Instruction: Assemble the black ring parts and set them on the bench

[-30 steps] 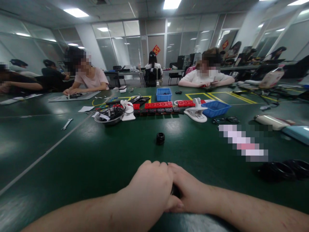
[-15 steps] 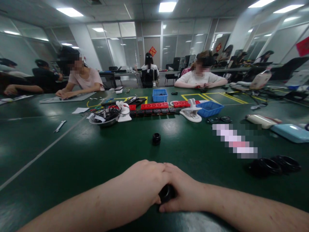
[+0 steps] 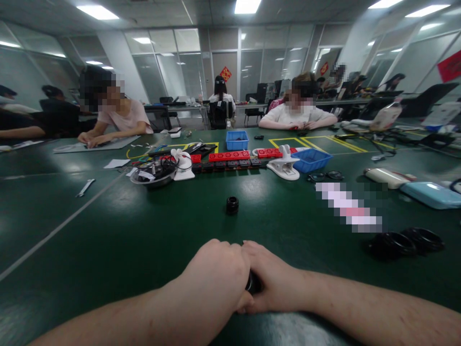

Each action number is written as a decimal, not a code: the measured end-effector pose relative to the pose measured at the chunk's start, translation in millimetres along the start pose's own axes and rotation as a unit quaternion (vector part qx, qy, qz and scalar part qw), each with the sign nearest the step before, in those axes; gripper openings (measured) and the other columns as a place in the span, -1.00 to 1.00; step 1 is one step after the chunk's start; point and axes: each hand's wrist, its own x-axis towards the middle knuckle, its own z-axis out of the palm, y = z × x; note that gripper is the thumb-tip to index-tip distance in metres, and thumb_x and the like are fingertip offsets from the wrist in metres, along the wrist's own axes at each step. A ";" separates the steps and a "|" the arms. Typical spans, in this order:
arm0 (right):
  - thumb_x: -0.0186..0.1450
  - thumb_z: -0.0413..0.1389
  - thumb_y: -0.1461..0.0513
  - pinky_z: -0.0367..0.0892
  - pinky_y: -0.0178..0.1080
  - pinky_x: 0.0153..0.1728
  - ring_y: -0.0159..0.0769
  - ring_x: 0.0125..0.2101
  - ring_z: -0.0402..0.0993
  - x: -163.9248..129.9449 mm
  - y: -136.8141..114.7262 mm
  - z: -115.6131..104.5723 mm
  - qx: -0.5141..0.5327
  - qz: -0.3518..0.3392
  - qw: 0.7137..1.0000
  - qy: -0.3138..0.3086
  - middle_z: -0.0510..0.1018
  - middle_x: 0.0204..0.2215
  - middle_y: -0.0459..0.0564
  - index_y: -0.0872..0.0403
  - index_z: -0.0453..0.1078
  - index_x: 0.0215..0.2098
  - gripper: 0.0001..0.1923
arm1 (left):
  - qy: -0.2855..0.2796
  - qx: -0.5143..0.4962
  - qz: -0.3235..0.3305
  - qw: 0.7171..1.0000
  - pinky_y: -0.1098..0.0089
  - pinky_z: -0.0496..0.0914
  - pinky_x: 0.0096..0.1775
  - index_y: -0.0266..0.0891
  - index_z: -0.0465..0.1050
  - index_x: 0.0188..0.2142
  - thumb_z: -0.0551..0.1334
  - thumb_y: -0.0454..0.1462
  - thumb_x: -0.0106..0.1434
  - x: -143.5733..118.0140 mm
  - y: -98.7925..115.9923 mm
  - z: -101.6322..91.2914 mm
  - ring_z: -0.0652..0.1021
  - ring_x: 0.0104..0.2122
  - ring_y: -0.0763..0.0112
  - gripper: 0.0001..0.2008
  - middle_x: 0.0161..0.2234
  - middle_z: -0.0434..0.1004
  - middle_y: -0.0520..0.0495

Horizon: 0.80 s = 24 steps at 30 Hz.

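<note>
Near the table's front edge, my left hand (image 3: 219,271) and my right hand (image 3: 275,278) are pressed together around a black, round, lens-like part (image 3: 254,283). Only a dark glossy piece of it shows in the gap between them. My left hand lies over its left side and top with the fingers curled in. From the right, my right hand wraps it, thumb low against the left hand. Most of the fingertips are hidden. Beyond the hands, a smaller black cylindrical part (image 3: 232,205) with a hollow top stands upright on the green table (image 3: 173,226).
Two black rings (image 3: 396,245) lie at right, near a light-blue case (image 3: 435,194) and glasses (image 3: 326,176). Farther back are red sockets (image 3: 229,155), a white clip stand (image 3: 284,166), blue bins (image 3: 311,160) and a filled bowl (image 3: 153,180). Co-workers sit across the table.
My left hand has turned over the black part, covering more of it, and its wrist has shifted slightly. My right hand keeps nearly the same place. The view has shifted a little.
</note>
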 end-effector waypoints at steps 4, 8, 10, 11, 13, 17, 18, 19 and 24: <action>-0.09 0.29 0.12 0.18 -0.18 -0.20 -0.26 -0.31 0.35 0.3 -0.4 0.6 0.001 -0.004 1.000 0.008 0.46 -0.34 -0.08 0.09 0.32 -0.31 -0.58 | -0.001 -0.008 -0.017 1.000 0.17 0.37 -0.23 -0.46 0.47 -0.25 0.34 -0.16 0.05 -0.5 2.7 -2.2 0.52 -0.29 0.02 -0.62 -0.29 0.51 -0.28; -0.08 0.27 -0.01 0.20 -0.16 -0.20 -0.23 -0.29 0.36 -2.7 -0.8 0.4 0.009 0.004 1.000 0.026 0.45 -0.30 -0.02 0.10 0.30 -0.19 -0.43 | 0.048 -0.042 0.003 0.998 0.20 0.39 -0.26 -0.34 0.45 -0.28 0.39 -0.02 -0.08 -6.0 -9.8 0.5 0.51 -0.32 0.07 -0.52 -0.31 0.49 -0.17; -0.07 0.25 -0.06 0.22 -0.17 -0.22 -0.23 -0.29 0.35 -5.4 -2.6 -1.8 0.029 0.007 0.998 0.048 0.44 -0.28 0.00 0.11 0.29 -0.11 -0.35 | 0.098 -0.088 0.022 0.991 0.22 0.39 -0.28 -0.24 0.42 -0.27 0.36 0.06 -0.11 -12.2 -21.9 6.5 0.51 -0.33 0.12 -0.48 -0.31 0.48 -0.08; -0.05 0.23 -0.07 0.22 -0.17 -0.22 -0.22 -0.28 0.35 -6.8 -3.9 -3.1 0.039 0.006 0.997 0.063 0.44 -0.26 0.01 0.11 0.27 -0.07 -0.32 | 0.109 -0.109 0.017 0.988 0.23 0.39 -0.29 -0.21 0.41 -0.27 0.35 0.06 -0.11 -15.6 -29.1 12.2 0.51 -0.34 0.15 -0.49 -0.31 0.47 -0.04; -0.01 0.20 -0.10 0.22 -0.15 -0.18 -0.21 -0.23 0.34 -9.2 -6.5 -5.2 0.046 0.000 0.994 0.098 0.43 -0.20 0.05 0.12 0.24 -0.01 -0.29 | 0.141 -0.139 -0.010 0.980 0.20 0.37 -0.20 -0.16 0.39 -0.18 0.35 0.02 -0.08 -21.1 -44.7 30.6 0.49 -0.22 0.11 -0.49 -0.22 0.45 -0.05; 0.03 0.15 -0.13 0.21 -0.16 -0.17 -0.21 -0.23 0.32 -9.9 -8.3 -3.8 0.004 -0.024 0.993 0.112 0.45 -0.24 0.05 0.13 0.33 -0.13 -0.39 | 0.206 -0.217 -0.029 0.954 0.05 0.13 0.09 -0.15 0.15 0.14 0.37 0.04 -0.14 -21.8 -66.1 84.3 0.20 0.12 -0.04 -0.13 0.17 0.11 -0.20; 0.03 0.16 -0.13 0.21 -0.17 -0.19 -0.23 -0.26 0.33 -9.3 -8.0 -2.6 -0.012 -0.032 0.994 0.105 0.45 -0.29 0.03 0.13 0.36 -0.17 -0.42 | 0.204 -0.237 -0.018 0.950 0.02 0.09 0.10 -0.17 0.10 0.17 0.36 0.07 -0.13 -19.8 -66.6 96.0 0.14 0.14 -0.06 -0.08 0.20 0.05 -0.22; 0.02 0.16 -0.12 0.21 -0.18 -0.22 -0.24 -0.28 0.32 -8.5 -7.6 -1.3 -0.027 -0.038 0.994 0.098 0.45 -0.32 0.01 0.13 0.37 -0.21 -0.43 | 0.196 -0.247 0.000 0.949 -0.03 0.04 0.11 -0.17 0.06 0.19 0.35 0.10 -0.14 -17.1 -64.9 105.1 0.09 0.16 -0.08 -0.04 0.21 0.02 -0.22; -0.05 0.23 -0.10 0.22 -0.22 -0.32 -0.27 -0.35 0.28 -6.8 -8.2 2.8 -0.082 -0.034 0.989 0.121 0.40 -0.37 0.01 0.13 0.39 -0.24 -0.43 | 0.225 -0.293 0.060 0.927 -0.04 -0.12 0.16 -0.18 0.15 0.13 0.39 0.02 -0.14 -1.4 -40.3 111.8 0.24 0.10 0.00 -0.13 0.10 0.25 -0.18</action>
